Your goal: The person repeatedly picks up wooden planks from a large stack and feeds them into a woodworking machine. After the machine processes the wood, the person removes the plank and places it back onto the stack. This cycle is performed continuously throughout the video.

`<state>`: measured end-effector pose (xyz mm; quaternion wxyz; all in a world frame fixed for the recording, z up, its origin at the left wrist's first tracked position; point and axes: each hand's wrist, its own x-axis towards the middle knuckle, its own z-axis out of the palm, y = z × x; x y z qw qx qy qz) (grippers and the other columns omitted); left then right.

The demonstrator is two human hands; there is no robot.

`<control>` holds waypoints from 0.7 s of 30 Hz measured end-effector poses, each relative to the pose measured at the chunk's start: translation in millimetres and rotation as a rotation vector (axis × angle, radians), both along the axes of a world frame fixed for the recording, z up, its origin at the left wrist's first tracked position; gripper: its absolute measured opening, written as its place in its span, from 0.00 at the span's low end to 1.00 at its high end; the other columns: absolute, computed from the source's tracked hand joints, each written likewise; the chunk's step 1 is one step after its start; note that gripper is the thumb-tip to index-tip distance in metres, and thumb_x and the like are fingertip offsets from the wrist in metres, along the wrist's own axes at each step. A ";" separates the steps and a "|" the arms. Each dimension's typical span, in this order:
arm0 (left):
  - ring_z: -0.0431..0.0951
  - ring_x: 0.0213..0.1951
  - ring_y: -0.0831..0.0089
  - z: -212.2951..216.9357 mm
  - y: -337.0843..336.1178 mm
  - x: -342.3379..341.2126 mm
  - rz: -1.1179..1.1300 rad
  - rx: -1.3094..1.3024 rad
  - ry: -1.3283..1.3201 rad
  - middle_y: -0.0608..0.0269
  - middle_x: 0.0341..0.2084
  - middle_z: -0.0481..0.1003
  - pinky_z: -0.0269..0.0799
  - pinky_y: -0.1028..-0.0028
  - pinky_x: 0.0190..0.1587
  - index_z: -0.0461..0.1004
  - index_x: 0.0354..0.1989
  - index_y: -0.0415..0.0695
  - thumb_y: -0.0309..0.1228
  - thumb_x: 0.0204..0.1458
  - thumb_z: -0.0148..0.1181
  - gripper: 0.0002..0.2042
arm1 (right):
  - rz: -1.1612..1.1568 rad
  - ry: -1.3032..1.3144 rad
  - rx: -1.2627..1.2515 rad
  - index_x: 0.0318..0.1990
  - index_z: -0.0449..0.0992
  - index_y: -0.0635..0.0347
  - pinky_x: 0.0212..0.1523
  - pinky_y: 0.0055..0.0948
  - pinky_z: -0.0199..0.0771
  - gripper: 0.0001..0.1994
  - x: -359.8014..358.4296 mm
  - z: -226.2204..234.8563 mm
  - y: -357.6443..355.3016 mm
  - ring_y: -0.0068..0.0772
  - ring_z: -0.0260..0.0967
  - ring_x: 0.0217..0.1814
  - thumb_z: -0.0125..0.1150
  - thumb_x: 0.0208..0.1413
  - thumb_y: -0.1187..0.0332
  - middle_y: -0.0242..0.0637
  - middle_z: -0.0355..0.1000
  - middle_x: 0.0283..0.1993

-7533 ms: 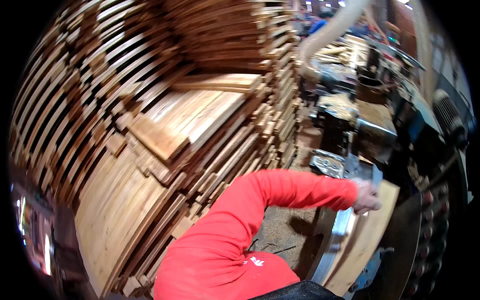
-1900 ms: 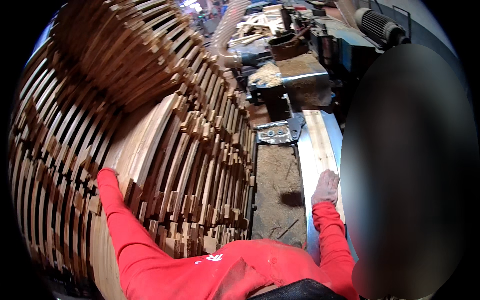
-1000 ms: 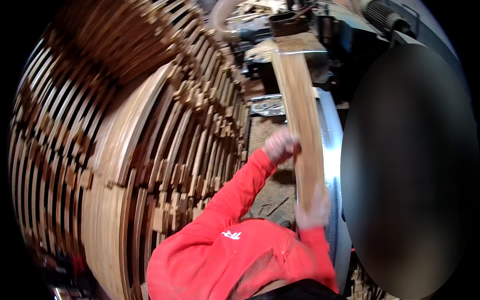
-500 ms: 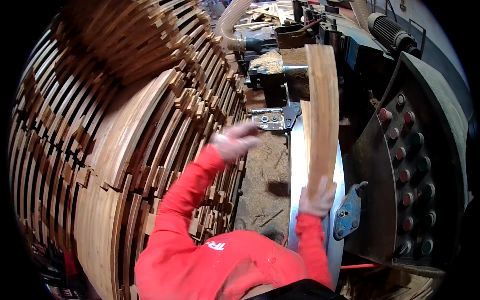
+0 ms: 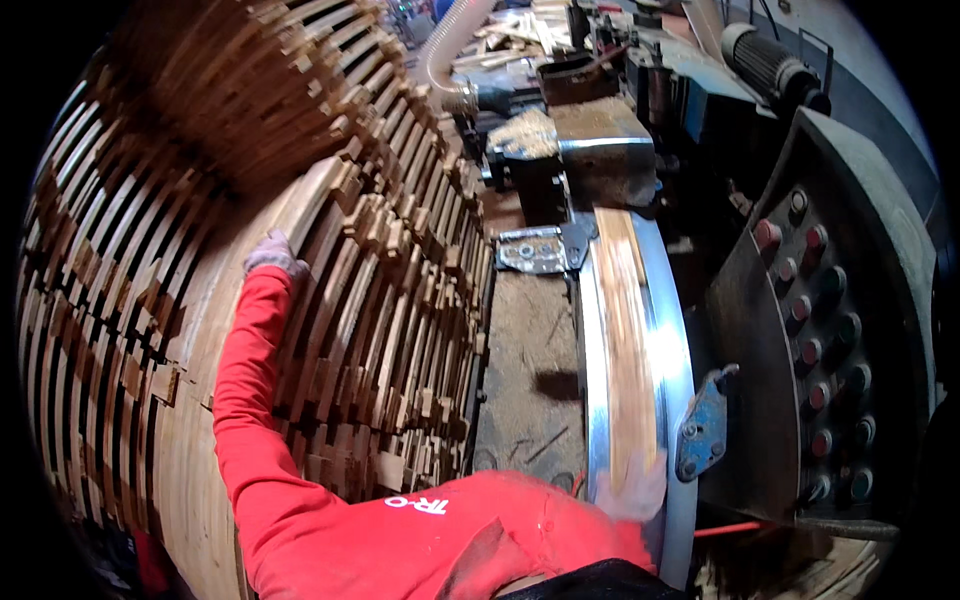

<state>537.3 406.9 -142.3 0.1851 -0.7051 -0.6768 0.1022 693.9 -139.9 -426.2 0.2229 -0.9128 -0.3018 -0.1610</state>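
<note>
My left hand (image 5: 272,254), in a grey work glove on a red sleeve, reaches out to the left and rests on a plank of the tall stack of wooden boards (image 5: 200,300); whether it grips the plank is hard to tell. Blurred and low in the picture, my right hand (image 5: 632,488) presses on the near end of a long wooden board (image 5: 628,340). That board lies flat on the shiny metal feed table (image 5: 672,340) and points toward the machine head (image 5: 590,150) further ahead.
A grey control panel (image 5: 830,330) with rows of red and dark round buttons stands to the right. A blue metal bracket (image 5: 702,432) sits at the table's edge. Sawdust covers the floor strip (image 5: 525,380) between stack and table. A hose (image 5: 450,50) runs above.
The board was lifted from the stack, swung over and laid on the metal table. My left hand has since gone back to the stack while my right stays on the board's near end.
</note>
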 end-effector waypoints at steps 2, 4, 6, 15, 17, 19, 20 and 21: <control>0.69 0.57 0.52 -13.4 21.0 -6.9 -0.072 0.004 -0.011 0.46 0.57 0.65 0.67 0.58 0.57 0.57 0.59 0.42 0.45 0.42 0.68 0.38 | -0.058 0.153 -0.035 0.54 0.69 0.55 0.48 0.54 0.69 0.30 -46.1 -21.4 -61.6 0.64 0.65 0.50 0.65 0.43 0.53 0.58 0.62 0.56; 0.69 0.57 0.50 -16.2 27.6 -5.8 -0.114 -0.004 -0.002 0.44 0.57 0.65 0.67 0.58 0.56 0.58 0.57 0.43 0.38 0.45 0.64 0.31 | -0.111 0.352 0.013 0.54 0.70 0.57 0.49 0.54 0.69 0.28 -65.2 -43.1 -89.2 0.64 0.65 0.51 0.63 0.46 0.52 0.59 0.62 0.55; 0.68 0.57 0.49 -15.7 25.2 -5.3 -0.138 -0.003 0.004 0.42 0.55 0.66 0.66 0.56 0.56 0.60 0.53 0.45 0.29 0.47 0.55 0.23 | -0.045 0.242 0.003 0.54 0.69 0.58 0.50 0.55 0.68 0.27 -51.8 -17.2 -70.1 0.65 0.64 0.52 0.61 0.48 0.54 0.59 0.62 0.55; 0.69 0.56 0.55 83.4 -59.0 -0.4 -0.837 0.461 -0.257 0.47 0.53 0.69 0.64 0.64 0.56 0.59 0.61 0.44 0.37 0.50 0.58 0.29 | 0.076 0.243 0.642 0.59 0.66 0.60 0.61 0.43 0.62 0.25 125.5 -59.2 128.6 0.47 0.60 0.61 0.57 0.52 0.67 0.45 0.58 0.63; 0.73 0.52 0.59 122.6 -89.3 27.6 -1.039 0.452 -0.544 0.50 0.49 0.73 0.66 0.65 0.54 0.61 0.59 0.42 0.37 0.49 0.61 0.29 | 0.028 0.415 0.946 0.60 0.64 0.61 0.63 0.38 0.62 0.26 154.5 -63.6 152.3 0.43 0.59 0.63 0.57 0.52 0.67 0.43 0.60 0.63; 0.76 0.43 0.61 146.9 -117.7 44.7 -1.252 0.486 -0.782 0.54 0.42 0.76 0.71 0.66 0.48 0.64 0.55 0.39 0.35 0.48 0.61 0.26 | 0.007 -0.180 0.334 0.62 0.62 0.62 0.64 0.35 0.61 0.28 163.0 -45.1 170.9 0.40 0.59 0.65 0.58 0.52 0.67 0.44 0.61 0.62; 0.75 0.46 0.62 142.5 -136.8 66.8 -1.433 0.186 -1.143 0.55 0.48 0.73 0.71 0.65 0.50 0.61 0.59 0.41 0.40 0.50 0.61 0.29 | 0.033 -0.157 0.366 0.63 0.60 0.59 0.64 0.38 0.60 0.29 169.9 -46.7 180.0 0.40 0.57 0.66 0.58 0.52 0.68 0.42 0.59 0.64; 0.74 0.46 0.63 129.5 -153.2 93.6 -1.528 0.092 -1.332 0.55 0.48 0.72 0.71 0.65 0.49 0.61 0.58 0.41 0.41 0.50 0.61 0.30 | 0.033 -0.147 0.396 0.64 0.58 0.57 0.64 0.40 0.60 0.30 182.9 -51.0 190.0 0.40 0.56 0.66 0.58 0.52 0.69 0.41 0.58 0.65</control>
